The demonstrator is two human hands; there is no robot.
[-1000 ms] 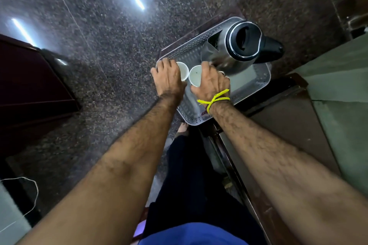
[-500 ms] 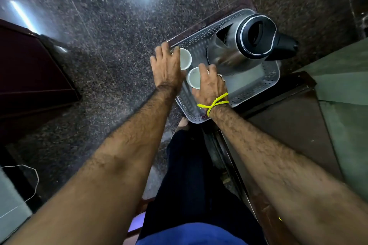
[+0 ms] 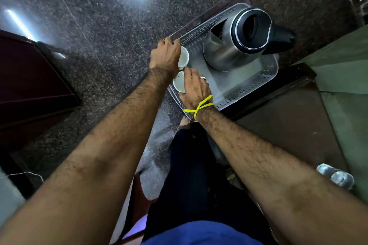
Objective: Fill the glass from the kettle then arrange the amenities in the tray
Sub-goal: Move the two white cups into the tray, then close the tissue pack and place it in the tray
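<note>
On the dark cabinet, tray holds kettle, two cups.

White cups; perforated silver tray

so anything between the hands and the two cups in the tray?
Nothing visible. Left hand is on the far cup, right hand on the near cup. The kettle stands apart in the tray.
</note>
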